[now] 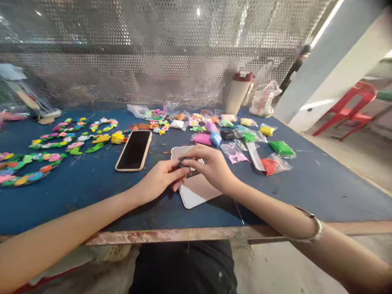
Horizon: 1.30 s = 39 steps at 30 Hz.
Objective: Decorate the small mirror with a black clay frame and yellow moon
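My left hand point(157, 179) and my right hand point(214, 165) meet over the middle of the table's near half. Between their fingertips they pinch a small dark lump point(183, 160), which is mostly covered by the fingers. Both hands are closed, with thumbs and forefingers nearly touching. Beneath my right hand lies a flat white card with rounded corners point(196, 196). Just behind it is a pale plate with a wavy edge point(180, 152), partly hidden by the fingers. A phone point(134, 151) with a dark screen lies left of the hands.
Small bags of coloured clay, including a black one point(228, 134) and a green one point(281, 148), spread behind and right. A white plastic knife point(255, 156) lies among them. Flower-covered clay loops point(30, 169) fill the left. A lidded cup point(239, 93) stands by the mesh panel point(147, 69).
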Tool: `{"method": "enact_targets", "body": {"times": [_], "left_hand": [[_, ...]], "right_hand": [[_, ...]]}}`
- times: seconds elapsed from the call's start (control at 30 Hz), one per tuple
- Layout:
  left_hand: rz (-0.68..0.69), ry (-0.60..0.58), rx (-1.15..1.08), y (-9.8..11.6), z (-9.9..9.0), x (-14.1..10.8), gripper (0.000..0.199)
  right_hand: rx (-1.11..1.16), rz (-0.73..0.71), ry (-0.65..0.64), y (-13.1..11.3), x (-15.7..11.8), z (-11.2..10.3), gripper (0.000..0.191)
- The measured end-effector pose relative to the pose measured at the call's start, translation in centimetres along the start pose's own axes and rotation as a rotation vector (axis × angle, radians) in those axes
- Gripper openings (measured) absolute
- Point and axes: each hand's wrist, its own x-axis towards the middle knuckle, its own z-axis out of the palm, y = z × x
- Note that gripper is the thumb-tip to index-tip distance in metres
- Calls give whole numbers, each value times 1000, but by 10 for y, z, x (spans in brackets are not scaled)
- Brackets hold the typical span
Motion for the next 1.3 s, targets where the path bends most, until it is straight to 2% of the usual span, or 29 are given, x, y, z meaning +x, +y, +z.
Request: {"method": "enact_targets", "body": {"times": [0.23, 0.4, 0.47, 0.57, 0.63, 0.73, 0.93, 1.1, 1.2, 1.3], "left_hand": [[-32, -62, -31, 6, 2, -3, 29], [-8, -4, -87, 3, 1, -2, 29], [18, 17, -87, 2, 0, -1, 35], [25, 12, -72, 2, -1, 0, 45], [19, -2, -55, 3, -1, -1, 41], [11, 14, -7, 6, -1, -4, 27], [-20, 20, -8, 9, -1, -5, 23], [-92, -53, -59, 5, -2, -3, 29], [-107, -103, -88, 2, -4, -2, 31], [-81, -96, -90, 0, -3, 0, 30]], "right_hand": [[39, 172, 244, 11, 6, -5, 9], [96, 216, 379, 22, 8, -15, 17], [154, 186, 301, 20, 7, -16, 30], [238, 150, 30, 15, 5, -13, 53], [275, 159, -107, 11, 3, -8, 45], [356, 223, -167, 6, 1, -3, 27], [545, 338, -76, -2, 1, -3, 9], [594, 415, 96, 10, 5, -5, 14], [598, 398, 215, 18, 8, -10, 16], [600, 360, 343, 19, 10, -16, 20]]}}
